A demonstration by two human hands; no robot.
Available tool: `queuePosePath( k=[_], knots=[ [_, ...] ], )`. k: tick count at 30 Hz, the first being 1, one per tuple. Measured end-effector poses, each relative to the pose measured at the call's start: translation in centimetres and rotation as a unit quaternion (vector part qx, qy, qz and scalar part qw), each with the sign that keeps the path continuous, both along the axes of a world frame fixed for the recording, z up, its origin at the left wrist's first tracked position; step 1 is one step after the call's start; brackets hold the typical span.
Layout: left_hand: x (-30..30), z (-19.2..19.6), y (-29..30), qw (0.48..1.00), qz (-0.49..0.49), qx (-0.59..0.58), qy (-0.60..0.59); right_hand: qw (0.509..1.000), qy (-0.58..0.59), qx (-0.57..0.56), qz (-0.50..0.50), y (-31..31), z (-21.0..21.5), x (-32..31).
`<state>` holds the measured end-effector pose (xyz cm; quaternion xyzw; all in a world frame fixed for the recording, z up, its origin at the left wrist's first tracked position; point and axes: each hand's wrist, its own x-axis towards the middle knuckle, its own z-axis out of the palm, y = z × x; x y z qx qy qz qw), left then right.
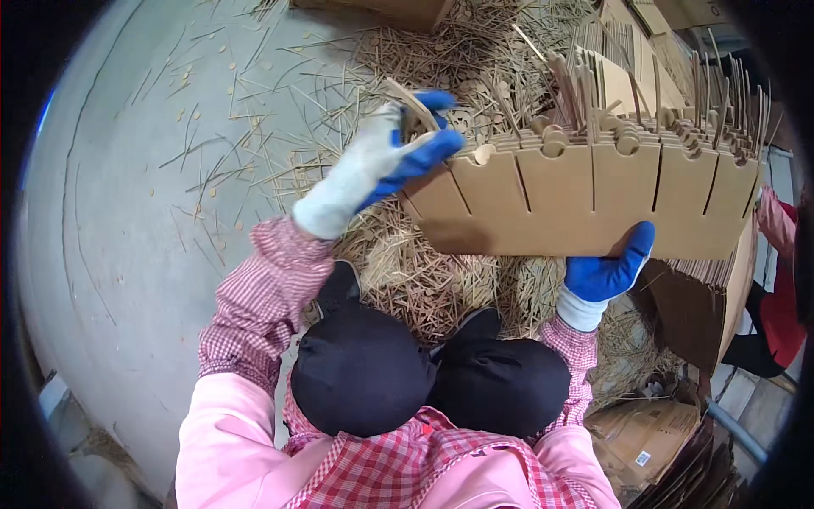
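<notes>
In front of me a stack of brown slotted cardboard dividers (555, 191) stands on its long edge. Narrow slots run down from its upper edge, where thin strips and round cut-outs stick up. My right hand (606, 270), in a blue and white glove, grips the stack's lower edge, its thumb against the front face and its other fingers hidden behind. At the stack's upper left corner, my left hand (373, 161), gloved alike, has its fingers curled round a cardboard strip (413, 103). A loose round cut-out (484, 153) sits beside the left fingertips on the upper edge.
Strips and discs of cardboard scrap (415, 297) cover the floor beneath the stack and beyond it. More cardboard sheets (627, 64) stand at the far right. Flattened cardboard (640, 433) lies at the lower right. A person in red (780, 297) is at the right edge.
</notes>
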<state>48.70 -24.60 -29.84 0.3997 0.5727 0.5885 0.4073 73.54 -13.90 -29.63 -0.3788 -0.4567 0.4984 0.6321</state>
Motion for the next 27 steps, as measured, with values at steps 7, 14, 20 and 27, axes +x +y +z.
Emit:
queuePosePath(
  k=[7, 14, 20, 27],
  knots=[
    [0.2, 0.8, 1.9, 0.944, 0.185, 0.001, -0.272, 0.986, 0.106, -0.005, 0.126, -0.4, 0.2, 0.4],
    [-5.9, -0.5, 2.0, 0.807, 0.250, 0.097, -0.526, 0.953, 0.278, -0.099, 0.064, 1.8, 1.3, 1.2],
    [-10.3, -3.7, -2.0, 0.971, 0.178, -0.032, 0.159, 0.947, 0.283, -0.029, 0.147, 3.4, 0.5, 5.4],
    [-0.8, 1.1, -1.9, 0.973, -0.159, -0.029, 0.163, 0.989, 0.145, 0.004, -0.026, 1.9, 1.4, 2.4]
  ],
)
